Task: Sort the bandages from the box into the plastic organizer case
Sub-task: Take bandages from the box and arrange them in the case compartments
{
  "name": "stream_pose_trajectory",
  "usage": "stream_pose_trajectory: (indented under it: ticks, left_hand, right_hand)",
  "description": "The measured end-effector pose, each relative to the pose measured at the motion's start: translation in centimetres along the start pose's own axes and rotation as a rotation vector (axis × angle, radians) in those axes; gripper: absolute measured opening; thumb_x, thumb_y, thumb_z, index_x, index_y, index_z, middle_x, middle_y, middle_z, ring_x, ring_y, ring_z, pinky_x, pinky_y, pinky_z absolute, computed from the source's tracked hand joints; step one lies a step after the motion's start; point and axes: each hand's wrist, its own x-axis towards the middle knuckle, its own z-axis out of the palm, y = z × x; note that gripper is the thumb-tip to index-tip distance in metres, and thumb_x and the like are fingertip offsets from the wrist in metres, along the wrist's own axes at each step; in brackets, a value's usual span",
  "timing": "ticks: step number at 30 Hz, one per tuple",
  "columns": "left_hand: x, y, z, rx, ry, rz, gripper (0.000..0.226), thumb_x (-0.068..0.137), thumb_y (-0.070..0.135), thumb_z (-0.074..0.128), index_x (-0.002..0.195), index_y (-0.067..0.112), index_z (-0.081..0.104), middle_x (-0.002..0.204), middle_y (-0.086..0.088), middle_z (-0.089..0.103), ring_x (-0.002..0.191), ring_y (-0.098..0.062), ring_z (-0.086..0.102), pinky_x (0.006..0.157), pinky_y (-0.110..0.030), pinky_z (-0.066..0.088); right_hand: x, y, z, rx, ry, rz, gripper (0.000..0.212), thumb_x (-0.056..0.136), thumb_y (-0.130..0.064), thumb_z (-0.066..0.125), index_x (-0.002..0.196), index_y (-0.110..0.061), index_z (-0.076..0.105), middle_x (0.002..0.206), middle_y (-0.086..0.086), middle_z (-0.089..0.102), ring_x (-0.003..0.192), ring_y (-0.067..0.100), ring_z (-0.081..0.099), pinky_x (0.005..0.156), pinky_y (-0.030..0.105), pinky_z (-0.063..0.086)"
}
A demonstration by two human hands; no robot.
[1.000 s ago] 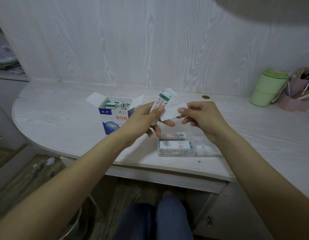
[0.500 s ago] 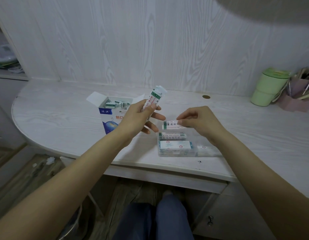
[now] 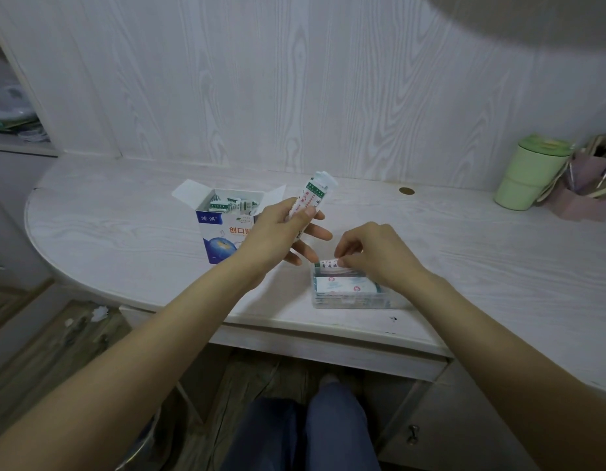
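White wood-grain desk (image 3: 124,232). Open blue-and-white bandage box (image 3: 220,232), upright, wrapped bandages inside. Left hand (image 3: 281,229) grips a stack of bandages (image 3: 310,202), tilted upward, just right of the box. Right hand (image 3: 373,256) pinches one bandage (image 3: 327,265) at the far edge of the clear plastic organizer case (image 3: 345,297), which holds white bandages. Green lidded cup (image 3: 529,175) and pink holder (image 3: 583,192) at far right. Blue-trousered legs (image 3: 308,433) below.

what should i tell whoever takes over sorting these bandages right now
Left hand grips a stack of bandages raised over the desk.
Right hand pinches one bandage at the far edge of the organizer case.
Done: the case already holds several bandages.
Left: place this one, feed in the left hand's stack, then empty the open box, which still holds more.
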Motion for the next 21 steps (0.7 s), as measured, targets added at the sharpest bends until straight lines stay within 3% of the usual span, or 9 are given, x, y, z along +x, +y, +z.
stream_pose_trajectory:
  ticks: [4,8,11,14,18,21]
  left_hand:
    - [-0.1,-0.2,0.0,-0.070,-0.013,-0.021,0.020,0.100,0.027,0.044,0.099,0.014,0.060,0.091,-0.004,0.074,0.076,-0.023,0.072,0.066,-0.033,0.058]
    - [-0.1,-0.5,-0.2,-0.134,-0.019,0.012,0.020,0.100,0.019,0.045,0.096,0.010,0.062,0.090,-0.006,0.073,0.085,-0.019,0.071,0.077,-0.027,0.057]
    - [-0.2,-0.4,-0.4,-0.140,-0.034,0.015,0.017,0.099,0.015,0.046,0.097,0.007,0.062,0.082,-0.006,0.071,0.070,-0.013,0.069,0.068,-0.023,0.057]
    - [-0.2,-0.1,-0.4,-0.059,-0.048,0.032,0.013,0.097,0.011,0.050,0.099,0.009,0.063,0.078,-0.002,0.068,0.054,-0.005,0.055,0.053,-0.016,0.046]
    - [-0.4,0.2,0.3,-0.015,-0.088,0.075,0.013,0.093,0.013,0.056,0.102,0.009,0.064,0.069,0.004,0.066,0.052,-0.003,0.043,0.049,-0.013,0.036]
    - [-0.5,0.4,0.7,-0.003,-0.065,0.061,0.029,0.097,0.028,0.050,0.105,0.005,0.065,0.073,0.002,0.065,0.054,-0.004,0.042,0.053,-0.015,0.035]
  right_hand:
    - [0.2,-0.2,-0.4,-0.051,-0.030,-0.062,0.014,0.083,-0.008,0.066,0.091,-0.018,0.073,0.090,-0.004,0.069,0.082,0.010,0.061,0.078,0.024,0.049]
    - [0.3,-0.1,-0.9,-0.013,-0.077,-0.063,0.010,0.082,-0.011,0.069,0.089,-0.018,0.073,0.081,-0.008,0.064,0.076,0.004,0.059,0.067,0.009,0.041]
    - [0.1,-0.4,-2.4,0.299,0.083,-0.037,0.005,0.084,-0.019,0.070,0.087,-0.021,0.072,0.080,-0.009,0.068,0.071,-0.003,0.060,0.067,0.004,0.042]
    - [-0.4,-1.5,-4.0,0.780,0.123,0.023,0.014,0.084,-0.025,0.070,0.096,-0.017,0.069,0.083,-0.001,0.071,0.074,0.007,0.066,0.068,0.016,0.051]
    - [-0.5,-2.7,-3.5,0.827,0.157,0.011,0.012,0.082,-0.015,0.072,0.091,-0.008,0.069,0.073,0.003,0.070,0.064,0.009,0.065,0.060,0.018,0.051]
    - [-0.5,-2.6,-3.3,0.849,0.203,0.017,0.011,0.079,-0.008,0.074,0.088,-0.005,0.070,0.069,0.004,0.069,0.061,0.009,0.065,0.062,0.017,0.052]
